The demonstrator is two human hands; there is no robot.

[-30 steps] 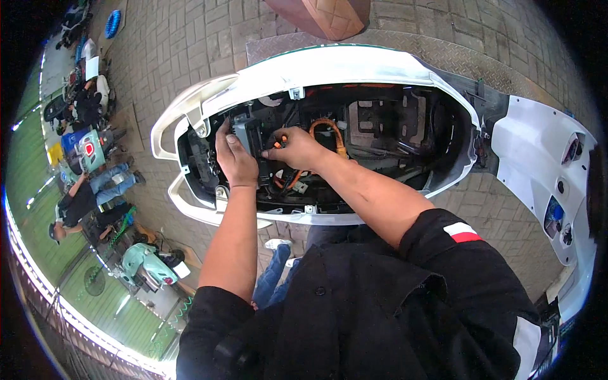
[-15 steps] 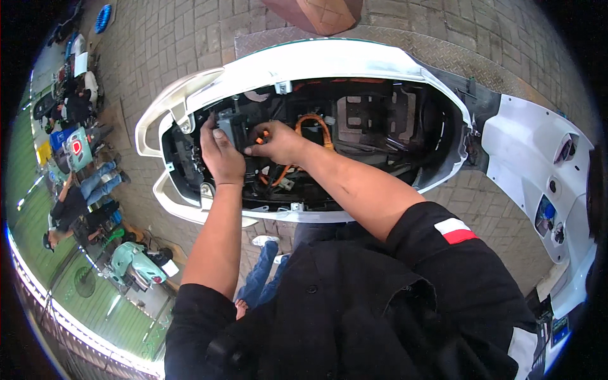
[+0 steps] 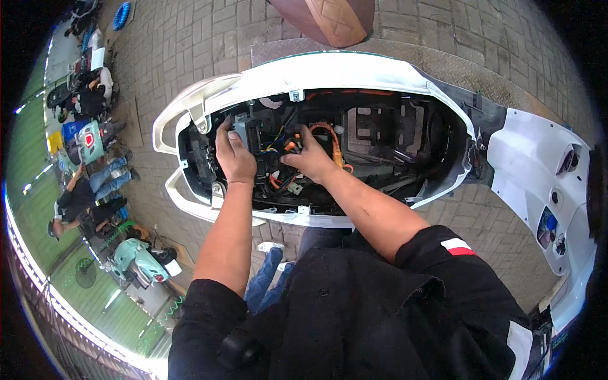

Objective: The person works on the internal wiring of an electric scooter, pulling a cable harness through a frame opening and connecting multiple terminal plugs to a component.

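Note:
A scooter body with a white shell (image 3: 354, 66) lies before me, its inner bay uncovered. My left hand (image 3: 236, 161) grips the left side of a grey box-shaped electrical unit (image 3: 246, 132), thumb over its near corner and fingers along its side. Thin blue and yellow wires (image 3: 271, 149) come out of the unit's right side. Between thumb and fingers, my right hand (image 3: 315, 161) holds an orange connector (image 3: 291, 146), just right of those wires. A thick orange cable (image 3: 335, 140) arches behind this hand. The left fingertips are partly hidden by the unit.
Cream grab rails (image 3: 174, 123) stick out at the left end. White front panels (image 3: 529, 152) stand at the right. A brown seat (image 3: 339, 19) lies beyond the body. Other people (image 3: 73, 190) and a mint-green scooter (image 3: 134, 261) are at far left. Someone's jeans-clad leg (image 3: 263, 275) shows nearby.
My right hand has drawn right, away from the grey unit, with the orange connector; the blue and yellow wires now show between. My left hand stays at the unit. The whole view has shifted slightly.

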